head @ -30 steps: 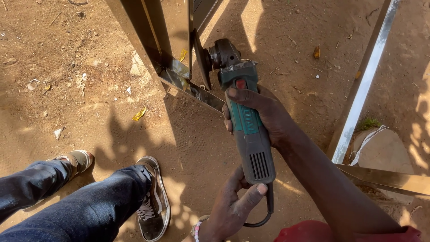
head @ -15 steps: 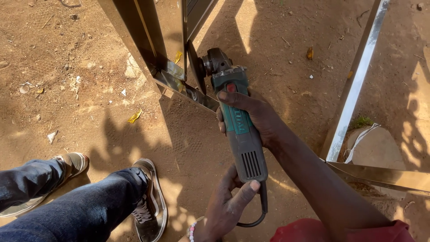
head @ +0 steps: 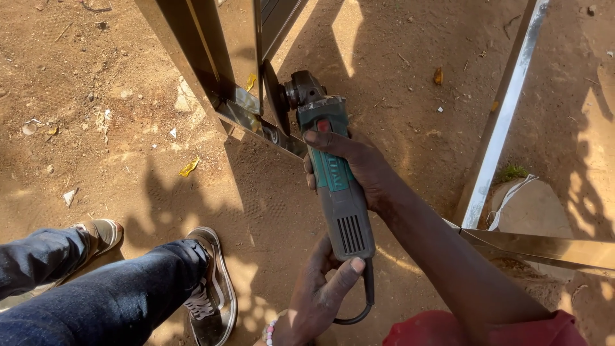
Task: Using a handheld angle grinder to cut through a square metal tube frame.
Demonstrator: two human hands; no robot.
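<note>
We grip the teal angle grinder (head: 333, 186) with both hands: right hand (head: 359, 168) wrapped around its body, left hand (head: 323, 288) clasping its tail (disc at twelve o'clock) against the metal frame (head: 224, 70).

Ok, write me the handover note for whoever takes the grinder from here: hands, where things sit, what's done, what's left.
Right hand: wrapped around the teal body of the angle grinder, thumb near the red switch.
Left hand: steadying the grey rear end by the cord.
Disc: edge-on at the corner joint of the metal frame, which lies on the dirt.
Done: cannot tell; no sparks are visible and the joint is partly hidden.
Left: check the joint before grinding on. Watch the shoes close by.
</note>
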